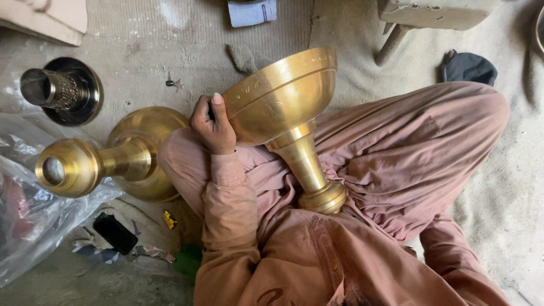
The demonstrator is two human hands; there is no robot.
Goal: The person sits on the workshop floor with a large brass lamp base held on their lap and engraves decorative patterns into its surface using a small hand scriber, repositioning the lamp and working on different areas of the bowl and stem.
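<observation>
My left hand (212, 126) has its grip closed on the rim of the engraved brass goblet-shaped vessel (286, 113) in my lap; right hand out of view.

One view only, from the head, looking almost straight down into the person's own lap at close range. The brass goblet (286, 107) sits centre frame, the left hand (212, 124) just beside it. Far edge shows floor; the near edge cuts across the chest.
</observation>
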